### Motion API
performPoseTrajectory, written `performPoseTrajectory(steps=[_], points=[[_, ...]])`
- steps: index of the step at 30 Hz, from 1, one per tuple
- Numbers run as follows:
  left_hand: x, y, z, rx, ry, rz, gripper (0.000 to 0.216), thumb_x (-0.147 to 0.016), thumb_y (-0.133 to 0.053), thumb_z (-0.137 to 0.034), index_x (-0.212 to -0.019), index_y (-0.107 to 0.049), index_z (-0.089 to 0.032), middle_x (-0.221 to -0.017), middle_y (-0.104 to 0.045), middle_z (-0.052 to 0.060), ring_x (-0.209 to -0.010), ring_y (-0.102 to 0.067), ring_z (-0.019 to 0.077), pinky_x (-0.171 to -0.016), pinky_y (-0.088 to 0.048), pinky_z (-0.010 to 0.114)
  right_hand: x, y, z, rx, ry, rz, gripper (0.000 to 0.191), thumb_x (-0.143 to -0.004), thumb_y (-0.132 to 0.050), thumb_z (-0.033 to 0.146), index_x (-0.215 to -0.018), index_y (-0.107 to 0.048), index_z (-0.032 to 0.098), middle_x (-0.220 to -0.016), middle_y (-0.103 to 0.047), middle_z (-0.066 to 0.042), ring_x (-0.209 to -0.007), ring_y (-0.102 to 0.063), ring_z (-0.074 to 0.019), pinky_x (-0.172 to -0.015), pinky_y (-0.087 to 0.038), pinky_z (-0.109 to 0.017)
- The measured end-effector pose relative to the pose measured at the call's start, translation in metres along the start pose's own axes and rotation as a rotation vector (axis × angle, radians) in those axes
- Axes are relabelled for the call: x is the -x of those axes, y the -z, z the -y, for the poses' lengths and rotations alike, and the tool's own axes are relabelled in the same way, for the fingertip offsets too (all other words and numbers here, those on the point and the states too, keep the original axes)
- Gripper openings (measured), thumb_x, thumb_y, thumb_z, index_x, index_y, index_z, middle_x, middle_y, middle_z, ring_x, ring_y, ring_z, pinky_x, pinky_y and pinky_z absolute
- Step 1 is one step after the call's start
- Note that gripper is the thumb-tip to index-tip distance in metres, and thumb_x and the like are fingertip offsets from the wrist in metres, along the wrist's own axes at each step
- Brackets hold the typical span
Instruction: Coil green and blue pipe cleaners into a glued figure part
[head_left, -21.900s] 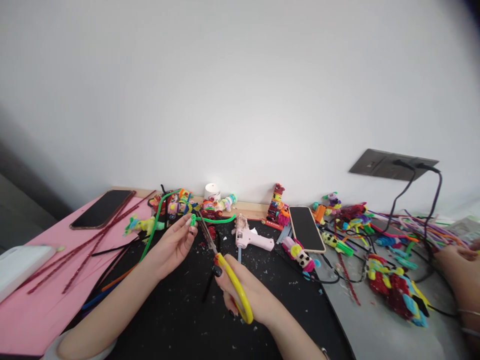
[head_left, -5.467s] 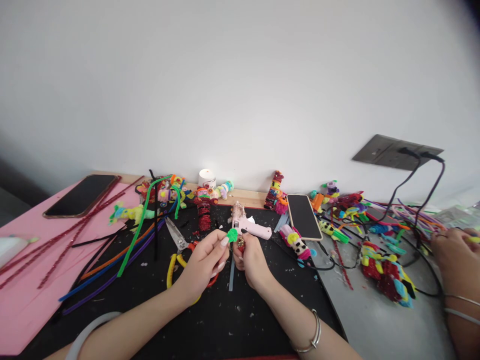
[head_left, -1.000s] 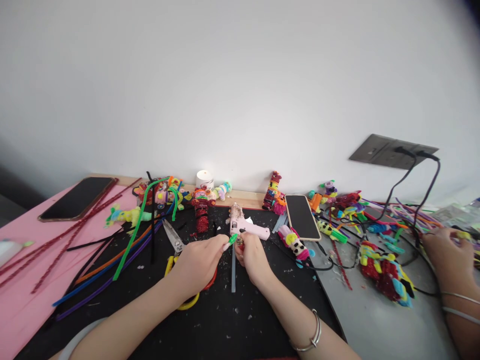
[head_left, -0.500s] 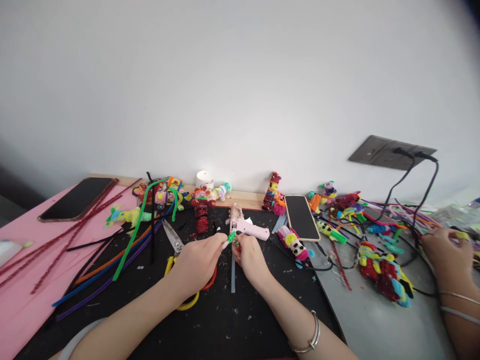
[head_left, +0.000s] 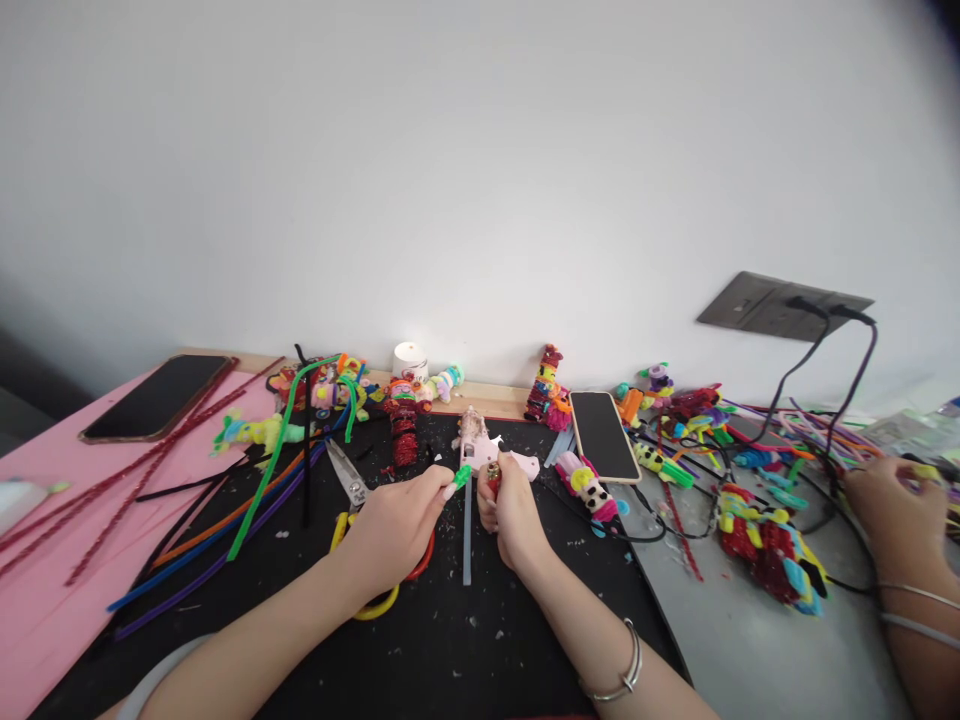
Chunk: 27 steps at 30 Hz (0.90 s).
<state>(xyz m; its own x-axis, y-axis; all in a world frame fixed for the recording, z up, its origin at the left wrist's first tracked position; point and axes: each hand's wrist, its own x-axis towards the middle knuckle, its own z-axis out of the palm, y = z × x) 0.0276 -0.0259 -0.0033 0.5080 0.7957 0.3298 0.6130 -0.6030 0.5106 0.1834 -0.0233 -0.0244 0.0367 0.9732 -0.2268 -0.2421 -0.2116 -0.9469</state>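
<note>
Between the fingertips of my left hand is a small green piece of pipe cleaner. My right hand, a short gap to its right, is wrapped round a small red lighter with a metal top, the thumb at its upper end. Just behind both hands a pale pink glue gun lies on the black mat, its nozzle end toward the wall. A translucent glue stick runs from it toward me. Under my left hand lie scissors with yellow and red handles, partly hidden.
Pipe cleaners and a dark phone lie at left. Fuzzy figures and a paper cup line the wall. Another phone lies at right, near cables and a co-worker's hand.
My right hand has drawn slightly right, away from the left fingertips, and its thumb has risen onto the lighter's top. The left hand stays nearly still with the green piece.
</note>
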Motion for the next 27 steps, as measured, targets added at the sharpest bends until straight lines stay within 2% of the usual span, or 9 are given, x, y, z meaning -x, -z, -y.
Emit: performPoseTrajectory(steps=[5,11,17,22,27], points=[[-0.002,0.005,-0.006,0.224,0.142,0.103,0.023,-0.095,-0.024,-0.030,-0.085,-0.043,-0.021,-0.061,-0.049,-0.004,-0.056,-0.051,0.0155,-0.056,-0.035,0.026,0.001,0.000,0.002,0.004,-0.006,0.031,0.053,-0.092,-0.025,0.045,-0.046,-0.032,0.021,-0.037,-0.023,0.006,-0.032,-0.014,-0.0068,-0.036,-0.006,-0.024],[-0.003,0.010,-0.010,0.378,0.156,0.112,0.024,-0.095,-0.025,-0.031,-0.079,-0.040,-0.021,-0.062,-0.048,-0.004,-0.057,-0.049,0.0139,-0.058,-0.036,0.025,0.005,-0.002,0.007,0.050,0.027,0.051,0.053,-0.093,-0.024,0.038,-0.044,-0.032,0.021,-0.037,-0.021,0.006,-0.034,-0.014,-0.0070,-0.038,-0.008,-0.023],[-0.003,0.009,-0.007,0.193,0.119,0.096,0.020,-0.095,-0.028,-0.029,-0.087,-0.044,-0.021,-0.062,-0.050,-0.004,-0.056,-0.050,0.0141,-0.056,-0.035,0.025,0.006,-0.004,0.007,0.084,0.045,0.044,0.050,-0.093,-0.025,0.035,-0.045,-0.030,0.021,-0.038,-0.020,0.007,-0.036,-0.014,-0.0076,-0.039,-0.011,-0.024],[-0.002,0.005,-0.001,-0.041,-0.072,0.044,0.019,-0.094,-0.029,-0.023,-0.094,-0.047,-0.019,-0.064,-0.056,-0.002,-0.057,-0.057,0.0153,-0.056,-0.037,0.025,0.007,-0.005,0.008,0.144,0.067,0.032,0.047,-0.092,-0.024,0.031,-0.046,-0.028,0.022,-0.039,-0.022,0.006,-0.037,-0.015,-0.0085,-0.041,-0.013,-0.024],[-0.002,0.005,0.002,-0.156,-0.215,-0.027,0.018,-0.093,-0.031,-0.019,-0.091,-0.049,-0.017,-0.065,-0.059,0.000,-0.056,-0.058,0.0151,-0.055,-0.038,0.025,0.009,-0.005,0.007,0.240,0.122,0.001,0.045,-0.091,-0.025,0.031,-0.047,-0.030,0.022,-0.041,-0.025,0.005,-0.038,-0.021,-0.0098,-0.041,-0.016,-0.025]])
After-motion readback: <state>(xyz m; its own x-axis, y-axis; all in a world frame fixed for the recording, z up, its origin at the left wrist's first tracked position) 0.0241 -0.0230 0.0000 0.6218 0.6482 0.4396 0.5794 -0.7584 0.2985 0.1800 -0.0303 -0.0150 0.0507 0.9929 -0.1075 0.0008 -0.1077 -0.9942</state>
